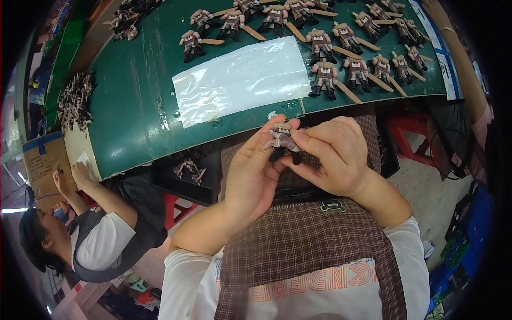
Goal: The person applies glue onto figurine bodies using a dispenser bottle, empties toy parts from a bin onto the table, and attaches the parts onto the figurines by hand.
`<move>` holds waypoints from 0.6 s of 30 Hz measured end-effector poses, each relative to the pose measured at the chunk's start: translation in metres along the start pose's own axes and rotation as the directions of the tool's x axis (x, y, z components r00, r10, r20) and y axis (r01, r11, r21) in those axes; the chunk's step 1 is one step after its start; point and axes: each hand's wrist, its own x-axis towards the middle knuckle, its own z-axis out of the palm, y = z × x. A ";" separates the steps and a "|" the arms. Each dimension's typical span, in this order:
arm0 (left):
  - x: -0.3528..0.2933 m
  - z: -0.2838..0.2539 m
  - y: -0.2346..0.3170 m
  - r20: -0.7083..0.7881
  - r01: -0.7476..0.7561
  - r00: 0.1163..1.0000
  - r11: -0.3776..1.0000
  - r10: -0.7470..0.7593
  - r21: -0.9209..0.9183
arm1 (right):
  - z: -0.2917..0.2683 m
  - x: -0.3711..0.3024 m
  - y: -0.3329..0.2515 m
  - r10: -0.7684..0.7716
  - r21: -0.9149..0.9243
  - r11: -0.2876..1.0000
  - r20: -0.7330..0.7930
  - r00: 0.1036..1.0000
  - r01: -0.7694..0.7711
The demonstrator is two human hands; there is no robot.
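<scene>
- The figure [284, 143] is held between the two hands, just off the table's near edge and above the apron [304, 229]; its black boots point toward the wearer.
- The left hand [252, 172] is partly curled, thumb against the figure's left side, fingers reaching behind it.
- The right hand [338, 156] is bent inward, thumb and forefinger pinching the figure's right side; its other fingers are folded.
- Beyond the hands, a white sheet [242, 80] lies on the green table [133, 117].
- More figures [324, 77] with tan blades lie in rows, beyond and right of the sheet.
- A co-worker [106, 240] sits at left.
</scene>
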 end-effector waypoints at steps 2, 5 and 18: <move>-0.002 -0.002 -0.003 0.025 0.024 0.999 1.000 -0.024 -0.015 | 0.000 -0.002 -0.001 -0.028 -0.063 0.998 0.014 1.000 0.029; 0.000 -0.006 -0.005 0.041 0.055 0.998 0.998 -0.054 -0.024 | 0.000 -0.002 -0.003 -0.060 -0.109 0.992 0.014 0.998 0.061; -0.007 -0.047 -0.012 0.132 0.197 0.976 0.963 -0.175 -0.184 | 0.001 -0.007 -0.004 -0.133 -0.009 0.990 0.224 0.965 0.139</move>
